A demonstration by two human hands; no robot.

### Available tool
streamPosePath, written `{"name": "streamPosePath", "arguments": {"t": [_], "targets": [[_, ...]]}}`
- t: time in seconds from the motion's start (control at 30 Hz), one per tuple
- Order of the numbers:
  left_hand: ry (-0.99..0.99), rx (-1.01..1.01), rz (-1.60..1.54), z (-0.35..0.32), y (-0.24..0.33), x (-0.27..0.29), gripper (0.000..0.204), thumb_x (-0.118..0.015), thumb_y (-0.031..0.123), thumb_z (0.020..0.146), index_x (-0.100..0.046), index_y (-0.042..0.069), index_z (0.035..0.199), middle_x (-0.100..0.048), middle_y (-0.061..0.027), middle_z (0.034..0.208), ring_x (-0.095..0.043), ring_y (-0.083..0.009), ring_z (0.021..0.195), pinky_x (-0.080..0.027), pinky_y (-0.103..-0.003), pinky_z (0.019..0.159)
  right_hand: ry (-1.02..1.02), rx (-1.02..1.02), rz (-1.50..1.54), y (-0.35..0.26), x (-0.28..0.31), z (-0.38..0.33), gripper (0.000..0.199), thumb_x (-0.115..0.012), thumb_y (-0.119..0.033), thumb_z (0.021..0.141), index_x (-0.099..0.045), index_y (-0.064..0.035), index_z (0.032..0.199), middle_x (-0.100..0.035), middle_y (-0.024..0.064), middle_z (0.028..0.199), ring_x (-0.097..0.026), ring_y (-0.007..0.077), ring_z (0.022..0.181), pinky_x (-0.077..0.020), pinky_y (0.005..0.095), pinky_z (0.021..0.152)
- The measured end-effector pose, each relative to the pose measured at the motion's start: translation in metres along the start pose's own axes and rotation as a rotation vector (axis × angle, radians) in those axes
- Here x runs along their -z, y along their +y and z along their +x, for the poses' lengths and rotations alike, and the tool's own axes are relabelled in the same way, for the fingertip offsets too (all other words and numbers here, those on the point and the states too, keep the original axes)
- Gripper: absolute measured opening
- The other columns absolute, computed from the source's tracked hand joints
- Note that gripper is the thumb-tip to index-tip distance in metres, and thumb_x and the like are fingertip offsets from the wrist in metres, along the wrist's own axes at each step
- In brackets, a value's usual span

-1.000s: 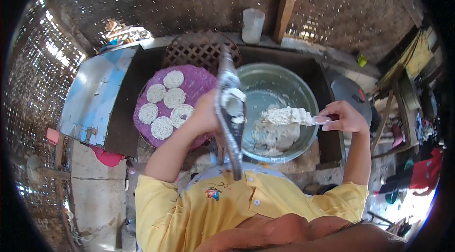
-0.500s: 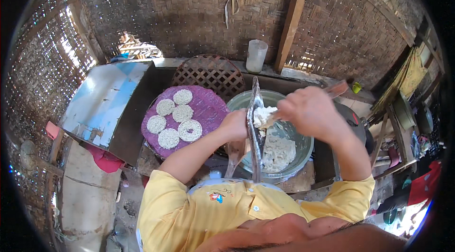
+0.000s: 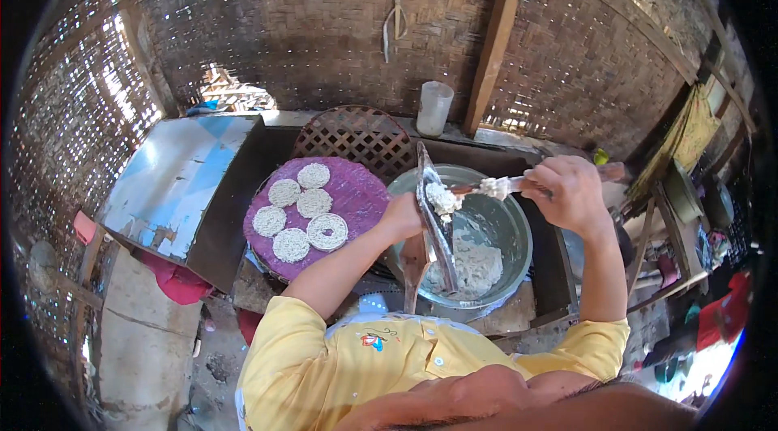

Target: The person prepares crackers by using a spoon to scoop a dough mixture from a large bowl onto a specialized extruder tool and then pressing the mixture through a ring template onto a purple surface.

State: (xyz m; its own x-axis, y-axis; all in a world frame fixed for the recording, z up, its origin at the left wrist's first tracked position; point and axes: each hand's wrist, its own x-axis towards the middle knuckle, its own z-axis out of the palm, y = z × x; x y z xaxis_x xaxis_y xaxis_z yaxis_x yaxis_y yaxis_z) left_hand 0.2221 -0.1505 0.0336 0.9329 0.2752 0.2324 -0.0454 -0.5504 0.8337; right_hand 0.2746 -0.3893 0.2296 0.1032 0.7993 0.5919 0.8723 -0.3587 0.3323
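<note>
My left hand (image 3: 403, 216) grips a long flat metal paddle (image 3: 435, 216) held edge-on over a metal basin (image 3: 510, 269) of white sticky mash (image 3: 474, 265). My right hand (image 3: 571, 192) holds a wooden spatula (image 3: 498, 185) loaded with white mash and presses a lump of it onto the upper part of the paddle. To the left lies a round purple mat (image 3: 365, 200) carrying several flat white round cakes (image 3: 312, 216).
A round woven lattice tray (image 3: 356, 135) leans behind the mat. A blue-grey metal sheet (image 3: 174, 180) covers a box at left. A pale plastic cup (image 3: 433, 107) stands by a wooden post (image 3: 494, 34). Woven bamboo walls enclose the back. Clutter fills the right edge.
My right hand lifted the spatula out of the basin and brought it left and up to the paddle. The view tilted upward, showing more wall.
</note>
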Motion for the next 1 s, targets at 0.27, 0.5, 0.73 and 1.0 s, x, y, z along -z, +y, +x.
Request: {"name": "streamPosePath", "arguments": {"t": [0.27,0.5,0.73,1.0], "targets": [[-0.164,0.027,0.225,0.000,0.038,-0.006,0.049,-0.065,0.043,0.061,-0.063,0.003,0.091,-0.060,-0.0212,0.091,-0.057,-0.0371,0.088,-0.045,-0.042,0.077,-0.269,0.135,0.066,-0.030,-0.034,-0.001,0.009,-0.058,-0.021,0.070,-0.055,-0.0131,0.071,-0.054,0.0028,0.064,-0.057,0.0213,0.066,-0.0450,0.0340,0.061],[-0.080,0.088,-0.031,0.009,0.014,0.009,0.048,-0.061,0.045,0.067,-0.062,0.009,0.098,-0.061,-0.0186,0.094,-0.057,-0.0347,0.091,-0.045,-0.039,0.077,-0.053,-0.102,0.102,0.006,0.010,-0.006,0.014,-0.066,-0.022,0.065,-0.057,-0.0108,0.064,-0.054,0.0055,0.059,-0.056,0.0254,0.060,-0.0446,0.0368,0.053],[-0.151,-0.086,0.107,0.013,0.002,0.000,0.032,-0.060,0.023,0.077,-0.059,0.011,0.106,-0.060,-0.0080,0.105,-0.057,-0.0209,0.095,-0.043,-0.030,0.081,-0.199,-0.153,0.164,0.013,0.003,-0.016,0.016,-0.066,-0.023,0.065,-0.057,-0.0091,0.064,-0.055,0.0068,0.059,-0.057,0.0263,0.063,-0.0439,0.0373,0.054],[-0.173,0.003,0.272,-0.002,0.032,0.011,0.041,-0.058,0.042,0.073,-0.061,0.014,0.104,-0.062,-0.0118,0.099,-0.058,-0.0287,0.093,-0.045,-0.036,0.079,-0.251,-0.072,0.119,-0.001,0.005,0.000,0.016,-0.065,-0.024,0.065,-0.058,-0.0094,0.065,-0.055,0.0064,0.060,-0.057,0.0258,0.063,-0.0435,0.0375,0.055]]}}
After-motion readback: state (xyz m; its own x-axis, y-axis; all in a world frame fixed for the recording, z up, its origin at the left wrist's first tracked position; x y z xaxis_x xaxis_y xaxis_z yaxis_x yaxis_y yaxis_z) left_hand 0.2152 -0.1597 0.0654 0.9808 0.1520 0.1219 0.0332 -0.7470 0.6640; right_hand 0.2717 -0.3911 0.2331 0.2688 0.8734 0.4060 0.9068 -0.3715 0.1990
